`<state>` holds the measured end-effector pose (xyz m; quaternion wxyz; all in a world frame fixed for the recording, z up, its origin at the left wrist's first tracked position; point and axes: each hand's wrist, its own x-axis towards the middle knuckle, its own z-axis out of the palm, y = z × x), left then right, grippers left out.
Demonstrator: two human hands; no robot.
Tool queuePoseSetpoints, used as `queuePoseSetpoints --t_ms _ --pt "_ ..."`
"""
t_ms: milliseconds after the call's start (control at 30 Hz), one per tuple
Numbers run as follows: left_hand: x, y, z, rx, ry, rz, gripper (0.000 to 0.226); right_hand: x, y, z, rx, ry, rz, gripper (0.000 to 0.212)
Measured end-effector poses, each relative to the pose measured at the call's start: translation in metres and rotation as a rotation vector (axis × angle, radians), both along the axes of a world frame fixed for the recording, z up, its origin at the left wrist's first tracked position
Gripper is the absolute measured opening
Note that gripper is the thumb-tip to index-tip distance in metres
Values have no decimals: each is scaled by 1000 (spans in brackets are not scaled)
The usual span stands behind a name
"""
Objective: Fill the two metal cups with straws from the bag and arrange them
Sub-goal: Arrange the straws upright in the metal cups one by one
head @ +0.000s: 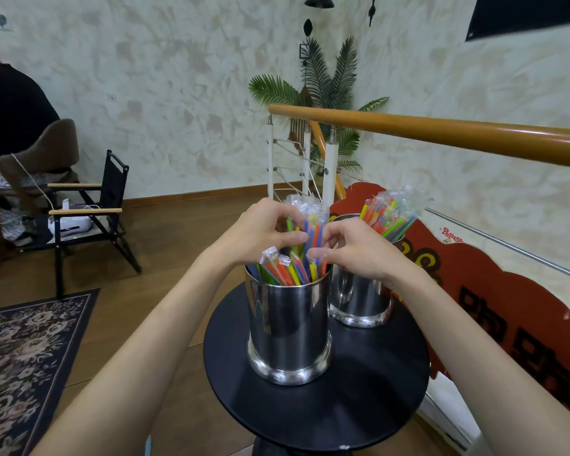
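Both hands, left hand (260, 230) and right hand (356, 248), pinch wrapped straws (310, 232) in the near cup (288, 327); fan them evenly (avoid tipping it).

On the round black tabletop (359, 399) the near metal cup (288, 327) and far metal cup (359, 299) stand just beside each other, leaving a narrow gap. Bare tabletop lies open in front and right of the near cup. A red signboard (494, 307) and wooden handrail (441, 133) close off the right side; the left stays open above the floor.
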<state>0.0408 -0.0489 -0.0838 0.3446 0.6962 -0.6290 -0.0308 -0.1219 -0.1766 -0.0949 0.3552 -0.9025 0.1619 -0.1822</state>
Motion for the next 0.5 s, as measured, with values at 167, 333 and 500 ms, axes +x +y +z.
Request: queuePoseSetpoints --t_ms 167,333,500 --pt "-1 4 4 -43 43 -5 13 1 -2 -1 -63 -76 -39 23" --pt "-7 10 8 -109 92 1 16 1 1 1 -61 -115 -34 13" --pt "-15 13 14 -197 163 11 23 0 4 2 -72 -136 -13 15"
